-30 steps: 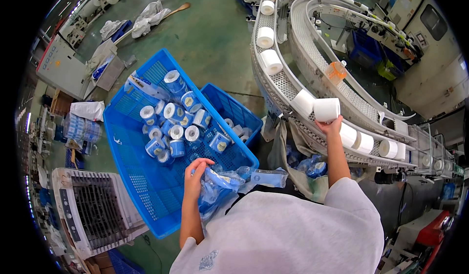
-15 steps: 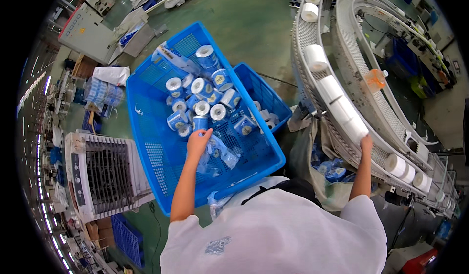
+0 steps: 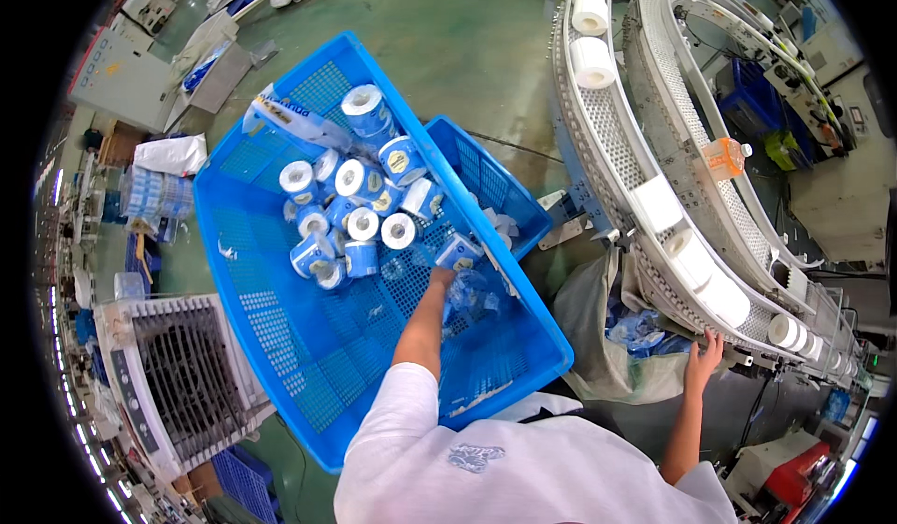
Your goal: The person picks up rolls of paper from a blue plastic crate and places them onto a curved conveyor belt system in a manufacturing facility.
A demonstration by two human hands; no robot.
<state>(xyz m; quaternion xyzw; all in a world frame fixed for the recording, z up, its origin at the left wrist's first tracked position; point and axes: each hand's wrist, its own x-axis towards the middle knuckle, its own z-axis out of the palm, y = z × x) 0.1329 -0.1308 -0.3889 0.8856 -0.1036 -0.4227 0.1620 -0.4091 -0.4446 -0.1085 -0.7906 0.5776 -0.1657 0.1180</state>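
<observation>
Inside a big blue crate (image 3: 280,356), my left hand (image 3: 441,279) is closed on a crumpled clear plastic wrapper (image 3: 470,298), its fingertips partly hidden. Just beyond it lies a toilet roll in blue wrapping (image 3: 459,250); I cannot tell whether they touch. Several more wrapped rolls (image 3: 363,225) are heaped toward the crate's far side. My right hand (image 3: 703,363) holds nothing, fingers apart, at the near edge of a curved conveyor (image 3: 607,136). Unwrapped white rolls (image 3: 705,276) rest on the belt close to that hand.
A smaller blue crate (image 3: 491,178) stands against the big one. Below the conveyor is a beige sack (image 3: 598,337) with blue plastic wrappings inside. An air cooler (image 3: 187,374) stands left of the big crate. An orange bottle (image 3: 726,157) sits on the conveyor's inner section.
My left hand has moved right across the crate with the plastic wrapper. My right hand has left the white rolls and come down nearer to me, fingers spread. The rolls have advanced along the belt.
</observation>
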